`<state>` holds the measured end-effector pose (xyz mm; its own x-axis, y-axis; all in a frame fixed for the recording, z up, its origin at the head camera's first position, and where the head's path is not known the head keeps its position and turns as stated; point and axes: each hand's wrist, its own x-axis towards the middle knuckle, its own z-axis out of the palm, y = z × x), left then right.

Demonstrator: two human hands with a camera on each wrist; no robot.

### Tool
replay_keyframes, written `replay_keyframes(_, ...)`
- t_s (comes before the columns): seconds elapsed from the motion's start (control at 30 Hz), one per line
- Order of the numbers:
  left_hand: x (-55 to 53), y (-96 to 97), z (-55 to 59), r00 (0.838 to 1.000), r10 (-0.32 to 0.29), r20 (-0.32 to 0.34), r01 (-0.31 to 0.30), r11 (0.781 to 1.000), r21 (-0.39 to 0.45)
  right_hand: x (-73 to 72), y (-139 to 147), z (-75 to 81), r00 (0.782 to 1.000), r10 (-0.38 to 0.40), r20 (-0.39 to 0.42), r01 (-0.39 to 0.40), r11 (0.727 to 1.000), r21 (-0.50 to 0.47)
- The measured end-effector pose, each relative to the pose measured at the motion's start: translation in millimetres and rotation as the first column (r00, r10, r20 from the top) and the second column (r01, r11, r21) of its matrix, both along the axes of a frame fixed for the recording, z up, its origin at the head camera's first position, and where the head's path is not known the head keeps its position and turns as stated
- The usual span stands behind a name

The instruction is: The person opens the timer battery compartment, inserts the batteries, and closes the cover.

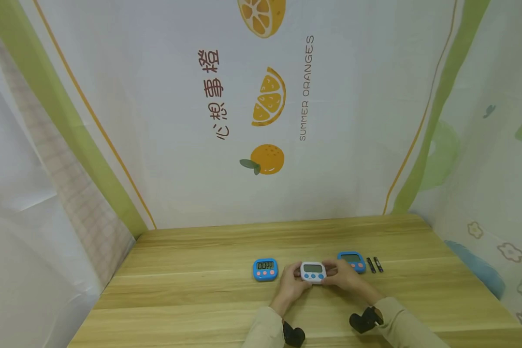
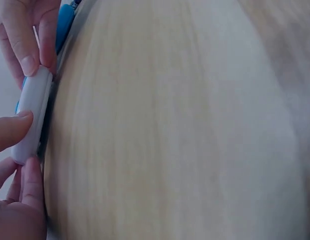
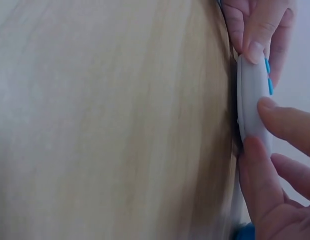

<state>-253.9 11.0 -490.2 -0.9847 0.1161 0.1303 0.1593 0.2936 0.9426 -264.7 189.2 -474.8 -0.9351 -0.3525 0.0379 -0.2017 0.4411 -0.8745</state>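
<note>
Left hand [image 1: 290, 285] and right hand [image 1: 344, 276] pinch the white timer [image 1: 313, 272] by opposite sides, well inside the edges of the table [image 1: 178, 290], which stretches wide beyond the left blue timer [image 1: 265, 269].

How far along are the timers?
Looks done: the left blue timer shows zeros on its display. In hand: the white timer, display blank, held by the left hand and right hand. Probably remaining: the right blue timer, display seemingly blank, with two loose batteries beside it.
</note>
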Motion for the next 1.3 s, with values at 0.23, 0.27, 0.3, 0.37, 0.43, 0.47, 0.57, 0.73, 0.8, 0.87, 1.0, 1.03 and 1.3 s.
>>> replay_keyframes(0.23,2.9,-6.5,4.7,0.987,-0.127,0.098,0.106,0.974,0.201,0.2,4.6,2.5,0.999,0.048,0.01,-0.047,0.997,-0.066)
replay_keyframes(0.27,3.0,-7.9,6.4,0.984,-0.141,0.11,0.114,0.97,0.216,0.4,5.2,4.2,0.999,0.049,0.014,-0.048,0.996,-0.075)
replay_keyframes(0.3,3.2,-9.7,8.8,0.981,-0.152,0.121,0.122,0.967,0.224,0.6,5.7,6.2,0.999,0.049,0.014,-0.047,0.996,-0.079)
replay_keyframes(0.37,2.8,-13.4,14.3,0.977,-0.17,0.131,0.139,0.966,0.219,0.5,6.4,10.6,0.999,0.034,0.019,-0.032,0.996,-0.08)
replay_keyframes(0.43,1.5,-16.5,20.5,0.976,-0.184,0.119,0.156,0.965,0.212,0.4,6.8,15.9,1.0,0.027,0.003,-0.027,0.996,-0.084)
replay_keyframes(0.47,0.8,-18.2,23.7,0.976,-0.187,0.11,0.163,0.967,0.196,0.3,6.8,18.8,1.0,0.021,-0.013,-0.022,0.997,-0.078)
replay_keyframes(0.57,-0.8,-23.6,33.8,0.974,-0.204,0.103,0.185,0.968,0.17,0.9,6.4,28.1,0.999,0.019,-0.037,-0.023,0.994,-0.107)
replay_keyframes(0.73,-2.2,-31.8,54.4,0.97,-0.233,0.073,0.22,0.963,0.154,2.6,4.6,45.2,0.999,0.004,-0.035,-0.009,0.991,-0.134)
replay_keyframes(0.8,-2.3,-35.0,64.2,0.969,-0.242,0.04,0.235,0.962,0.14,2.6,3.2,52.1,0.999,0.007,-0.043,-0.013,0.991,-0.137)
replay_keyframes(0.87,-2.3,-38.2,73.9,0.967,-0.255,0.009,0.252,0.959,0.126,2.3,1.5,59.3,0.998,0.015,-0.056,-0.023,0.989,-0.149)
replay_keyframes(1.0,-2.0,-45.8,88.8,0.959,-0.284,-0.023,0.284,0.947,0.153,2.6,-3.0,73.5,0.995,0.014,-0.103,-0.032,0.984,-0.176)
replay_keyframes(1.03,-1.5,-48.2,91.7,0.957,-0.288,-0.026,0.288,0.942,0.174,3.0,-4.7,76.9,0.993,0.016,-0.113,-0.036,0.983,-0.182)
replay_keyframes(1.3,5.2,-64.3,99.8,0.965,-0.261,-0.008,0.254,0.93,0.264,12.0,-17.2,90.8,0.979,0.059,-0.198,-0.095,0.979,-0.178)
